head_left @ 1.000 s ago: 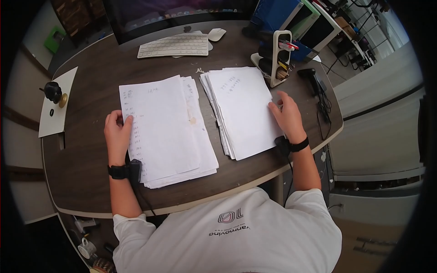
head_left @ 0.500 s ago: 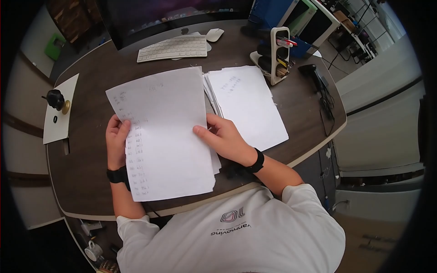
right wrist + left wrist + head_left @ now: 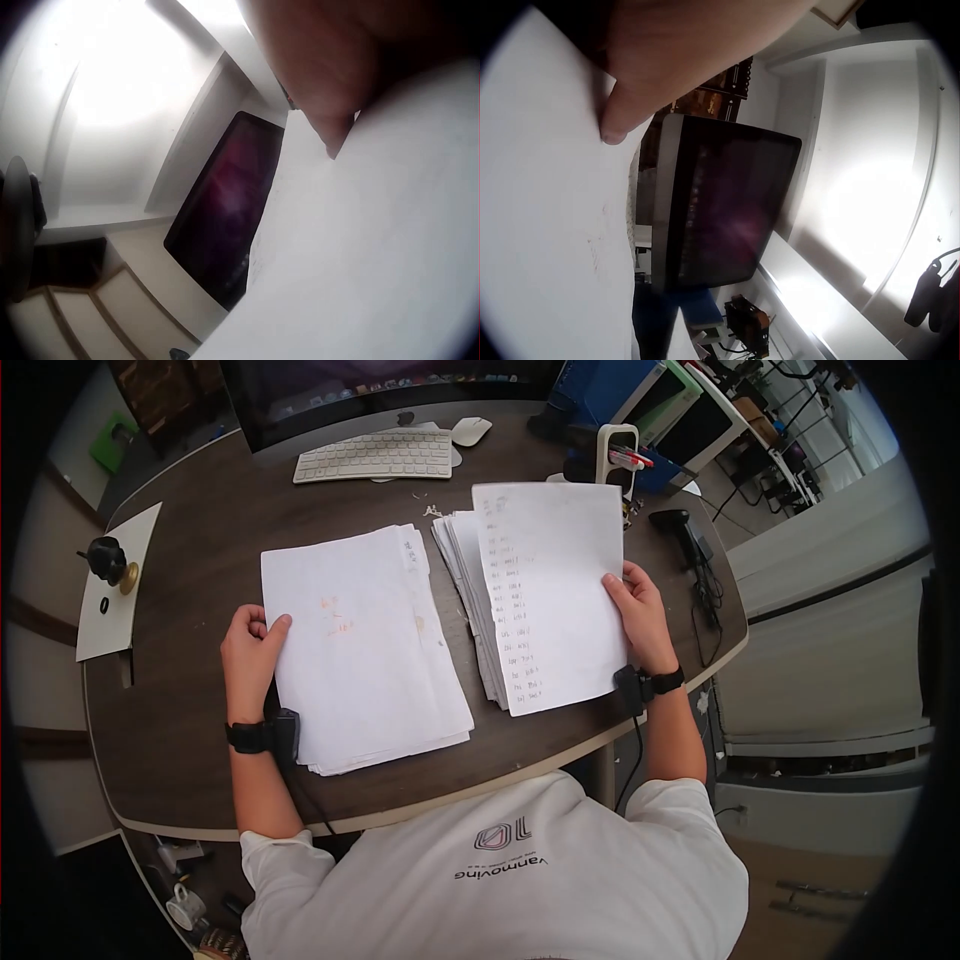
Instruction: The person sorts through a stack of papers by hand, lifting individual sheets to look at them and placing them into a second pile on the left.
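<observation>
My right hand (image 3: 647, 622) pinches the right edge of a paper sheet (image 3: 562, 605), thumb on top and fingers behind. Handwritten lines run down the sheet's left side. It lies over the right paper stack (image 3: 462, 575), whose uneven left edges show beneath it. At the left stack of papers (image 3: 365, 670), my left hand (image 3: 250, 660) grips the left edge with the thumb over the top page. Orange writing marks that page. The left wrist view shows the thumb (image 3: 619, 124) on white paper; the other fingers are hidden there.
A white keyboard (image 3: 375, 457) and mouse (image 3: 470, 431) lie before the monitor (image 3: 390, 395). Behind the right stack stands a white pen holder (image 3: 615, 445). A black cabled device (image 3: 685, 540) lies at the right. At the left edge is a white board (image 3: 120, 590) bearing a black knob (image 3: 105, 558).
Both hands held the handwritten sheet over the left stack; my right hand has carried it to the right stack. The left stack's top page now shows orange writing. My left hand stays at its edge.
</observation>
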A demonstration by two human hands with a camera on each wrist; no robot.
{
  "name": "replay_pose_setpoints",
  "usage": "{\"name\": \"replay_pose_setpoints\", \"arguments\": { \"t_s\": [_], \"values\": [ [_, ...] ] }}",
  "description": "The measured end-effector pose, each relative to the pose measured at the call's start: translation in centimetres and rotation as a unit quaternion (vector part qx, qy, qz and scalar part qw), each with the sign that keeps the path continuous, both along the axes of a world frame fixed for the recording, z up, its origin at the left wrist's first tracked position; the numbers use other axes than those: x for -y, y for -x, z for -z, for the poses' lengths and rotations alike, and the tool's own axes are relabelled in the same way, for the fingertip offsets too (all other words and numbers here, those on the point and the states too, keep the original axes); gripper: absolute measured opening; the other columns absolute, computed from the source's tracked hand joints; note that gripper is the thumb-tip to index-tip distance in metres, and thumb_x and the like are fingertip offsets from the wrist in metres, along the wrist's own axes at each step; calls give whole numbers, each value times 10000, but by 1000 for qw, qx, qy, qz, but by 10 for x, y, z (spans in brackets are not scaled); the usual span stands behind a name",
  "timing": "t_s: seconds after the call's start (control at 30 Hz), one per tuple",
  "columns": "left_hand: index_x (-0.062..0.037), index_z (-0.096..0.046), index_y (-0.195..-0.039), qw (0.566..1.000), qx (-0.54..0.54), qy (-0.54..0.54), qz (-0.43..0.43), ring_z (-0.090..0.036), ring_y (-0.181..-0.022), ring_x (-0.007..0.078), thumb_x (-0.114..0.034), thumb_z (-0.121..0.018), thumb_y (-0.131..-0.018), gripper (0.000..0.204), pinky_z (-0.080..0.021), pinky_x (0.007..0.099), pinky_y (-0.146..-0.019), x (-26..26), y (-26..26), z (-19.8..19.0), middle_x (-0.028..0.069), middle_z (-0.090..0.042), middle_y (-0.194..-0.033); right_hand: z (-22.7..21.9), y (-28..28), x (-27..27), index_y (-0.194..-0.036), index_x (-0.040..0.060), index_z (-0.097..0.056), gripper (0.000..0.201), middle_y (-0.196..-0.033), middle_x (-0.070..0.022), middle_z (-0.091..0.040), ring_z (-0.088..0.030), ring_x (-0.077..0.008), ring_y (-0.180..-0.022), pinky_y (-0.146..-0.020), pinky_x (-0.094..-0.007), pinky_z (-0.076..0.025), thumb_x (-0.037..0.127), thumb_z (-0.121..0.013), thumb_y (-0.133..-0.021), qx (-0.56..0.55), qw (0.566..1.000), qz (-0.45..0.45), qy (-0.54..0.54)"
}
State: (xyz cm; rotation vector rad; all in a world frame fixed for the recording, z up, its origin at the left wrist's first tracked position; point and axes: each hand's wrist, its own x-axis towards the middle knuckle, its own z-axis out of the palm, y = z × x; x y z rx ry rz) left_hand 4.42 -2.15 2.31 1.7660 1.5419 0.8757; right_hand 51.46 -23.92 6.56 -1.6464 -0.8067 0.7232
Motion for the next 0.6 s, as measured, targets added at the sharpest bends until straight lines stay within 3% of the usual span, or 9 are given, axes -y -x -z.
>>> {"name": "replay_pose_setpoints", "arguments": {
  "t_s": [0.1,0.37,0.53,0.57,0.6],
  "values": [
    [6,-634,-955,1000,15,8,13,-494,-660,97,-215,-778,-886,273,-451,285,-613,-3,3,2,-6,-550,-717,8,-10,-7,-1341,-55,-565,412,-916,-34,-715,-641,-57,-775,-677,-218,-504,164,-678,-1011,44,999,-19,25],
    [4,-614,-903,997,64,22,46,-471,-657,51,-165,-728,-942,207,-405,237,-583,-8,10,6,-34,-553,-716,16,-20,-19,-1339,-41,-594,467,-832,-4,-639,-567,-58,-714,-637,-235,-461,203,-732,-966,135,988,-32,74],
    [-1,-612,-1066,950,257,149,94,-557,-674,24,-171,-675,-1007,190,-436,192,-592,-6,9,-3,-30,-638,-815,22,-13,-19,-1331,-39,-592,445,-834,-19,-654,-583,-74,-735,-668,-239,-480,188,-720,-971,213,974,-26,79],
    [-1,-612,-1066,950,256,149,96,-557,-674,24,-171,-675,-1007,190,-436,192,-592,-7,11,-3,-30,-638,-815,20,-10,-19,-1322,-50,-600,481,-848,-62,-661,-607,-132,-752,-695,-285,-501,222,-740,-950,246,965,-9,93],
    [12,-603,-1116,943,267,160,113,-604,-767,55,-161,-649,-1018,203,-486,219,-684,-8,14,-3,8,-665,-918,18,-7,-19,-1312,-61,-609,520,-862,-106,-667,-632,-191,-768,-722,-331,-521,255,-759,-928,279,954,9,106]
  ]
}}
